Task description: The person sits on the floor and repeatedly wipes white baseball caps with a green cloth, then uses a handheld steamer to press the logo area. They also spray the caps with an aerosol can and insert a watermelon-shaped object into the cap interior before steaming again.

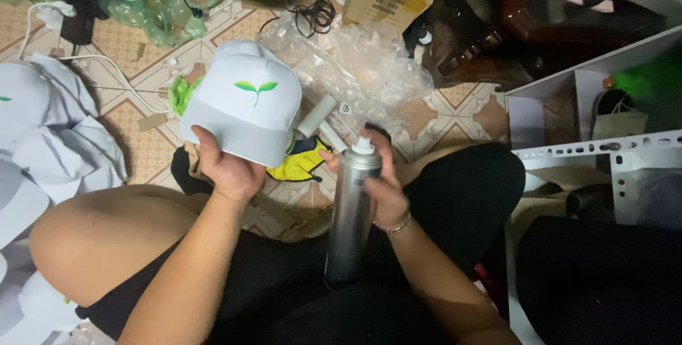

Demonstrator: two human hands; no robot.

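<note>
— What's gripped, lower centre?
— Right hand point(383, 181) wraps the spray can point(352, 217), finger near its nozzle.
— And above?
— Left hand point(227, 167) clamps the white cap point(245, 103), centre-left. Best keep the nozzle back, logo facing it.
</note>
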